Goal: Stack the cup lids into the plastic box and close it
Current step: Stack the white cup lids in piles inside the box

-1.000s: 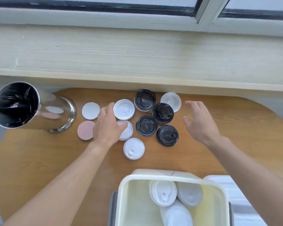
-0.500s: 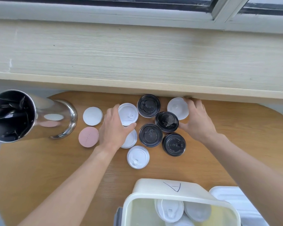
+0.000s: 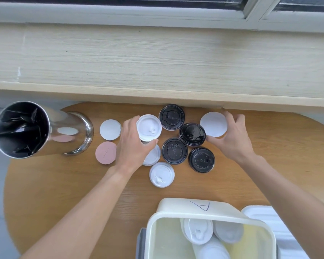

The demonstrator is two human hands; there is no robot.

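1. The left hand grips a white sip lid, thumb under its near edge and fingers curled round its left side.
2. The right hand holds a flat white lid, fingers curled over its far right edge and thumb at its near edge.
3. Between the two held lids lie four black lids in a cluster on the counter.
4. Two more white sip lids lie just near of the left hand, one partly hidden beneath it.
5. Left of that hand lie a white disc and a pink disc, beside a steel tumbler.
6. The plastic box stands open at the counter's near edge, nearer than the black lids, with several white lids inside.
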